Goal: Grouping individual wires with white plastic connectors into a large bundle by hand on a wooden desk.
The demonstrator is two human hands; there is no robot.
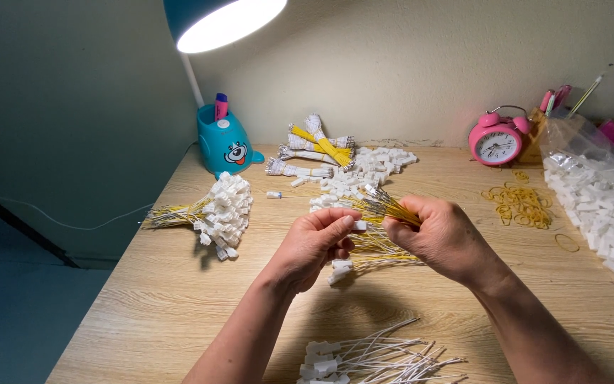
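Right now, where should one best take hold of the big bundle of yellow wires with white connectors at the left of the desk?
Probably grip the yellow wires bundle from above at its narrow wire stem, left of the connectors, which fan out wide and loose.

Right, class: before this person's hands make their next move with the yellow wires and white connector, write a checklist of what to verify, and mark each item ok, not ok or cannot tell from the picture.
1. Left hand pinches a small white connector at its fingertips: ok.
2. Right hand grips the bunch of yellow wires, metal tips pointing toward the left hand: ok.
3. A wire tip is lined up with the connector's slot: cannot tell, too small.
4. Loose white connectors lie on the table behind the hands: ok.
5. Finished yellow bundle lies apart, to the left: ok.
6. Lamp is lit above the work: ok.
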